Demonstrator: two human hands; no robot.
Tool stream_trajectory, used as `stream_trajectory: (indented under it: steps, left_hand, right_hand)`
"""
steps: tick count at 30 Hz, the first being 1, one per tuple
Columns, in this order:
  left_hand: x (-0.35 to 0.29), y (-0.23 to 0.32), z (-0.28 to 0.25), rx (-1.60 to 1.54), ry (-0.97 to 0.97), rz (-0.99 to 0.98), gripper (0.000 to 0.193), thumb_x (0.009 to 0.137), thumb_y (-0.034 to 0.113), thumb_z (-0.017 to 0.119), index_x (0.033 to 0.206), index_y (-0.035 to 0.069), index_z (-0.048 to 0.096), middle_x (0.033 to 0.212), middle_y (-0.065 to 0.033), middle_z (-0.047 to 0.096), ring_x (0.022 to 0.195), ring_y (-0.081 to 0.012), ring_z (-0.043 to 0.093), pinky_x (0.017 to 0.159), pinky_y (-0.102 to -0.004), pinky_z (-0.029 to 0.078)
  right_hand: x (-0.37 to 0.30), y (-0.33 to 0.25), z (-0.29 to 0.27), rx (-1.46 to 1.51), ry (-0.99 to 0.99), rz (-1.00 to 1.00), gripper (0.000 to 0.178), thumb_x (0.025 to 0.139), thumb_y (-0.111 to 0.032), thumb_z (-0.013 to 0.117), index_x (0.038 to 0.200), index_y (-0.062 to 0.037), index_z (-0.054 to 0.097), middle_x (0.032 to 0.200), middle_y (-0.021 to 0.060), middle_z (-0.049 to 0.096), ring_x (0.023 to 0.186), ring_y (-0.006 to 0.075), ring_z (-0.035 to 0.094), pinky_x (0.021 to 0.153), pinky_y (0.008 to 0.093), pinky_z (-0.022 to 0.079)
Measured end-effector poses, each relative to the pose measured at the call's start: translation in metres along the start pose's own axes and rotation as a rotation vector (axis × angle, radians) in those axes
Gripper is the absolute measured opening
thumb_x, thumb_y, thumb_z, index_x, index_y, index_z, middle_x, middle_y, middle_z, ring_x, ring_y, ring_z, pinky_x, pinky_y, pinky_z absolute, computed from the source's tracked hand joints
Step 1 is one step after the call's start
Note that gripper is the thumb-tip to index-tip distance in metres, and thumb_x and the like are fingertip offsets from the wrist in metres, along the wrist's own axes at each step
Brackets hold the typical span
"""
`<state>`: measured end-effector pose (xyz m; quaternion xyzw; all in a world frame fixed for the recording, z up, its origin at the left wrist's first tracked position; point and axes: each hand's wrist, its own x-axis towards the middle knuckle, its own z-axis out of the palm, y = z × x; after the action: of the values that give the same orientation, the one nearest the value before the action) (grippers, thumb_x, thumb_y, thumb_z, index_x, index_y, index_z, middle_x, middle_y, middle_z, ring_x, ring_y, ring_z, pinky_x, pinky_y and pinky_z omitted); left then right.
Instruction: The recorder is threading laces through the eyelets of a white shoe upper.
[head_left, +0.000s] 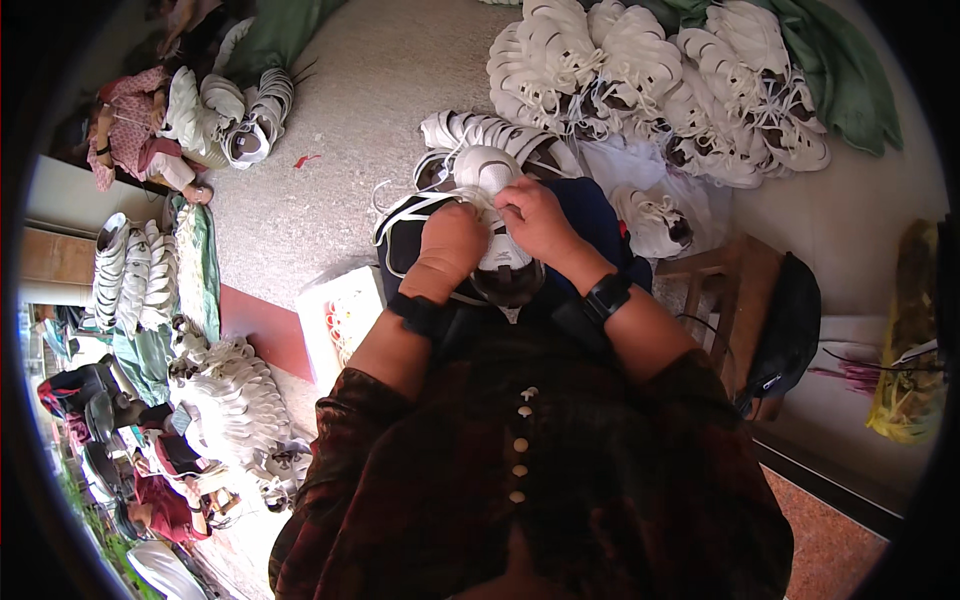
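A white sneaker rests in my lap, its toe pointing away from me and its dark-lined opening toward me. My left hand is closed in a fist over the left side of its lacing. From the right, my right hand pinches at the lacing near the middle. A white shoelace runs between the hands; its ends inside the fingers are mostly hidden. More white shoes lie in a row just beyond, and dark cloth covers my lap beneath the sneaker.
Heaps of white shoes lie on the floor at the far right beside green sheeting. A wooden stool with a black bag stands at right. Left of my lap is a white container of laces. Other people sit at left among shoes.
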<state>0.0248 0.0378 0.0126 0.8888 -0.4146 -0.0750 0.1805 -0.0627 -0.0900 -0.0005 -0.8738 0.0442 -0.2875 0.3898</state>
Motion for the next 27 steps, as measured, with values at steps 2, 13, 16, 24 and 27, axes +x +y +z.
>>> stream_trajectory:
  steps: [2,13,16,24,27]
  left_hand:
    - [0.000,-0.007,-0.005,-0.184,-0.026,0.003,0.014,0.074,0.015,0.054,0.075,0.004,0.062,0.074,-0.0210,0.060,0.075,-0.0369,0.059,0.068,-0.0436,0.047]
    - [-0.004,-0.018,0.002,-0.424,0.003,-0.050,0.017,0.073,0.012,0.055,0.083,0.003,0.065,0.078,-0.0201,0.062,0.076,-0.0351,0.060,0.069,-0.0387,0.048]
    - [-0.004,-0.022,0.002,-0.509,-0.003,-0.114,0.013,0.072,0.010,0.059,0.080,0.001,0.064,0.072,-0.0148,0.063,0.069,-0.0260,0.060,0.064,-0.0325,0.048]
    - [-0.009,-0.009,-0.009,-0.396,0.067,-0.175,0.026,0.068,0.012,0.069,0.086,-0.002,0.057,0.069,-0.0066,0.062,0.064,-0.0120,0.059,0.060,-0.0246,0.048]
    - [-0.013,-0.014,-0.004,-0.564,0.106,-0.246,0.041,0.064,0.018,0.071,0.095,-0.002,0.053,0.074,-0.0110,0.064,0.068,-0.0220,0.063,0.065,-0.0304,0.049]
  right_hand:
    - [0.000,0.001,0.004,-0.061,-0.060,0.001,0.009,0.068,0.002,0.059,0.076,-0.0028,0.059,0.075,0.0116,0.055,0.069,0.0297,0.055,0.061,0.0363,0.045]
    - [0.009,-0.015,0.015,-0.513,-0.104,-0.267,0.004,0.059,-0.010,0.062,0.062,-0.0074,0.060,0.057,0.0032,0.054,0.071,0.0206,0.054,0.065,0.0343,0.042]
    - [0.012,-0.024,0.006,-0.473,-0.211,-0.380,0.004,0.059,-0.009,0.060,0.062,-0.0068,0.060,0.065,0.0063,0.057,0.070,0.0217,0.054,0.065,0.0360,0.042]
    - [0.013,-0.021,-0.101,1.471,0.354,0.298,0.014,0.085,-0.012,0.055,0.077,0.0004,0.056,0.078,0.0111,0.061,0.078,0.0248,0.057,0.066,0.0299,0.046]
    - [0.013,-0.007,-0.175,1.354,0.857,0.355,0.010,0.079,-0.007,0.059,0.074,-0.0021,0.053,0.066,0.0069,0.053,0.064,0.0201,0.049,0.059,0.0306,0.041]
